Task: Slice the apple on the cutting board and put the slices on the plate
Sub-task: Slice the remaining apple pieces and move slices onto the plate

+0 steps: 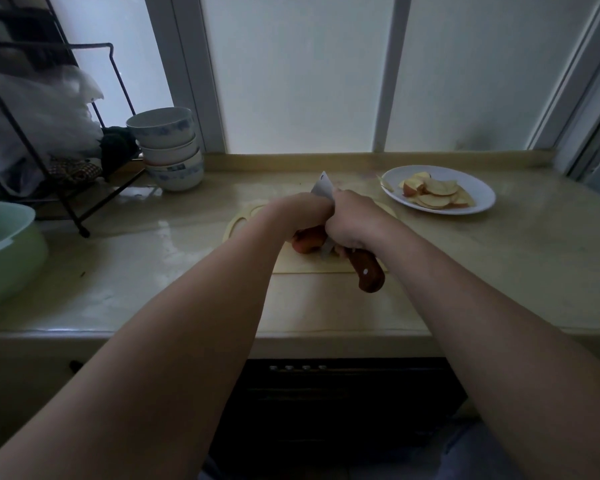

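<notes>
Far left of the cutting board [305,268], along the bench [153,289]: green basin [0,247], wire rack [49,133], stack of bowls [168,150].

On the board's left half: apple [307,242], red skin showing, only a part of the fruit visible. Pinned there under the left hand [302,211], grip curled down over the top, fingertips hidden behind the knuckles.

Hard against that hand, on its right: knife [366,273], blade on edge and running away from the body, tip poking up past the knuckles, wooden handle pointing back over the board's near edge. Wrapped round the front of the handle: right hand [354,221], grip clenched tight.

Blade set at the apple's right side, between the two hands; long axis front to back across the fruit. Next stroke probably straight down. Left fingers closest to the edge, so the risk judged to lie there.

Right of the board and farther back, apart from it: white plate [484,190] carrying a heap of slices [437,197], nearer the knife hand.
</notes>
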Demonstrator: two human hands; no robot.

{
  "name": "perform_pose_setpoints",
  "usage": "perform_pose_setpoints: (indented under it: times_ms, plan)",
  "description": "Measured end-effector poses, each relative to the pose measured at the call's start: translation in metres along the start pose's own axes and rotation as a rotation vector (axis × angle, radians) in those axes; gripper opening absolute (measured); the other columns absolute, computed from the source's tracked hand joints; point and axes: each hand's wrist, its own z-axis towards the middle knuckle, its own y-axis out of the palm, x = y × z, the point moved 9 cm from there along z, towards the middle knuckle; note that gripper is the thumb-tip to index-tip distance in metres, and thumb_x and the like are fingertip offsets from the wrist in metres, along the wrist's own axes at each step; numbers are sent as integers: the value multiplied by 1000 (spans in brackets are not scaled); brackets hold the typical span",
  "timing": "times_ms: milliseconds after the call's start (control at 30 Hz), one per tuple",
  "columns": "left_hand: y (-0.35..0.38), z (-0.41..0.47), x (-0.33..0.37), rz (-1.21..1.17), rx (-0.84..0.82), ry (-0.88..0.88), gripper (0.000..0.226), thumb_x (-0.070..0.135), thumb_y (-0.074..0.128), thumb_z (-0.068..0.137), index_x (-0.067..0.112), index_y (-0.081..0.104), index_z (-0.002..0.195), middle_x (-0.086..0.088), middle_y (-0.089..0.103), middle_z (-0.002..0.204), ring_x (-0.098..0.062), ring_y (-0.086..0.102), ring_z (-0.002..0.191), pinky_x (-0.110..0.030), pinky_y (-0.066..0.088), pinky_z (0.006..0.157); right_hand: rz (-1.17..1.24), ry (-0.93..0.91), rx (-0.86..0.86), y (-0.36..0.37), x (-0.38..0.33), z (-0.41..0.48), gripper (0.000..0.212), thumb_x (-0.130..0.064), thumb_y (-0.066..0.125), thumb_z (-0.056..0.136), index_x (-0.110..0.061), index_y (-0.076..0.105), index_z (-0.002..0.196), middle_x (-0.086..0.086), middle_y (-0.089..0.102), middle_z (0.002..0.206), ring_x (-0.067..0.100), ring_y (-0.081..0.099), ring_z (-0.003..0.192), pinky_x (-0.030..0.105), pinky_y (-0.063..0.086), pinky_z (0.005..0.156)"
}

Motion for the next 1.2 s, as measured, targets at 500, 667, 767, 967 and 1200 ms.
perform_pose_setpoints:
  times_ms: [500, 667, 767, 967, 1200]
  plan:
    - [2, -3, 3, 82, -8, -14, 21, 14, 52, 94, 9, 50, 74, -7, 49, 66, -19, 43, 50, -23, 33, 41, -13, 0, -41, 7, 13, -2, 39, -5, 68, 90, -10, 52, 125, 12, 70, 90, 23, 66, 64, 28, 46, 46]
    - [1, 2, -1, 74, 11, -19, 23, 14, 48, 92, 8, 49, 69, -6, 48, 60, -18, 39, 42, -21, 30, 39, 39, 4, -30, 6, 12, -2, 38, 1, 57, 92, -11, 50, 128, 15, 69, 88, 23, 65, 57, 28, 47, 43]
    - [3, -5, 4, 76, 2, -25, 24, 12, 50, 93, 7, 50, 70, -9, 51, 64, -20, 39, 52, -27, 29, 51, 91, 10, -25, 4, 17, -1, 41, 3, 56, 89, -7, 58, 129, 15, 75, 82, 22, 66, 57, 30, 51, 49]
    - [0, 7, -10, 117, 5, -74, 23, 1, 50, 94, 7, 51, 71, -13, 49, 69, -21, 43, 56, -30, 40, 59, 305, 61, 10, -10, 39, -1, 72, -1, 41, 96, -26, 28, 162, 15, 74, 85, 16, 64, 52, 28, 52, 48]
    - [-3, 8, -14, -12, 4, -60, 26, 6, 45, 93, 11, 53, 69, -11, 50, 62, -22, 44, 51, -31, 41, 64, 373, 30, 50, -31, 36, -13, 73, 0, 41, 98, -26, 24, 164, 15, 71, 90, 13, 63, 53, 24, 49, 43]
